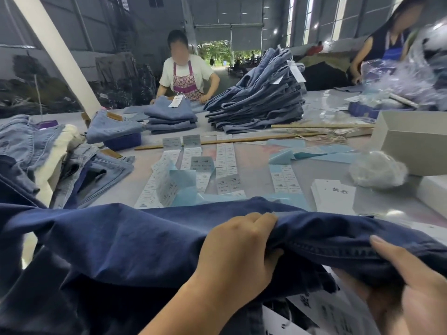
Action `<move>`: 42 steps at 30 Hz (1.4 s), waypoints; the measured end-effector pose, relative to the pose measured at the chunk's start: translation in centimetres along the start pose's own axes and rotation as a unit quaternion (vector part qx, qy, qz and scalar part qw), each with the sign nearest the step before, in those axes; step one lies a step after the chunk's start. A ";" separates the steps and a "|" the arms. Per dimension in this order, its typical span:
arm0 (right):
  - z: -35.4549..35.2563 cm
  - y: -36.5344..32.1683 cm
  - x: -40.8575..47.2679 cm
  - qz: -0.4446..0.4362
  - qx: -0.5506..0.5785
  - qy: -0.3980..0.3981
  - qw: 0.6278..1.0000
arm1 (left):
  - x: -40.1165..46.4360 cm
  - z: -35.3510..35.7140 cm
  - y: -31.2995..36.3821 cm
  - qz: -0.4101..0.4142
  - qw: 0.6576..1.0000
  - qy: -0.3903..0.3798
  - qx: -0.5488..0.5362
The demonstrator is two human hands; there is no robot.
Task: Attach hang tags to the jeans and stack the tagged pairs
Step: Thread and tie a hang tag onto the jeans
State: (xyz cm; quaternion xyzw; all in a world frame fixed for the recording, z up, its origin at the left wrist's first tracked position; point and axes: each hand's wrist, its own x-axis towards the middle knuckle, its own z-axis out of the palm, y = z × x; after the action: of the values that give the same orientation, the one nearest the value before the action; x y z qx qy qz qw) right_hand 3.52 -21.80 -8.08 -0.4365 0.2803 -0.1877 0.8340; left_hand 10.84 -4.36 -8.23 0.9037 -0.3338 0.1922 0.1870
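A long grey table (261,165) fills the view, and a pair of dark blue jeans (116,238) is draped across its near edge, reaching past the near left corner. Toward the far edge sits a tall, slumping stack of folded lighter jeans (256,105), with a lower folded stack (171,117) to its left, where a person in a floral apron (185,78) stands behind the table. Loose pale jeans (79,165) lie heaped along the left edge. A white box (416,139) stands at the right edge. Strips of printed labels (225,153) cover the middle of the table, and a small stack of white hang tags (335,195) lies nearer the right edge. The left hand (242,245) is closed over a bunched fold of the dark jeans, fingers curled on top. The right hand (416,286) pinches the stitched hem from below, thumb on top; what looks like tags lies underneath, partly hidden.
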 end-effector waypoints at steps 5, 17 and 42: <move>-0.5 -1.0 -2.7 -0.019 -0.399 -0.038 0.916 | 0.6 0.2 0.3 -0.042 0.998 0.037 0.033; 6.3 -1.3 -2.5 -0.432 -0.734 -0.189 0.489 | 1.2 -2.4 0.8 0.058 0.997 0.048 0.016; 8.1 -1.0 -2.2 -0.368 -0.811 -0.084 0.446 | -1.4 -5.9 -5.9 -0.138 0.974 0.155 0.089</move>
State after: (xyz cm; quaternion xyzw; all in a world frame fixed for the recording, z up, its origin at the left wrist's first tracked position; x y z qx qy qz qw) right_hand 6.87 -16.11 -2.85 -0.9905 0.0470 -0.1265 -0.0275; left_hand 12.55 3.35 -5.11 0.9132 -0.1547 0.3312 0.1799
